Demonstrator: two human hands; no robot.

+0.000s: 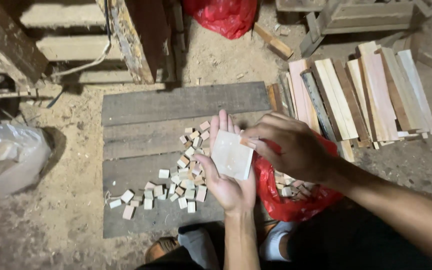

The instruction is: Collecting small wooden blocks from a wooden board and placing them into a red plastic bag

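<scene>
Item: pale square block, flat, whitish. It lies on the upturned palm of our left hand, just right of frame centre, fingers extended toward 12 o'clock, thumb resting at the block's 9 o'clock edge; the hand is spread flat and cradles rather than clamps.

Item: our right hand, entering from 4 o'clock, fingers curled, fingertips pinching the block's upper right corner.

Item: small wooden cubes, many, scattered on the grey plank board at 9 o'clock of the left hand, a thin trail running toward 8 o'clock.

Item: red plastic bag, directly under the right hand, holding more cubes.

Item: wooden slats, bundled, at 2 o'clock, well apart from the hands.

Item: second red bag, at 12 o'clock, top edge.

Item: clear plastic bag, at 9 o'clock, on the sawdust floor.
</scene>
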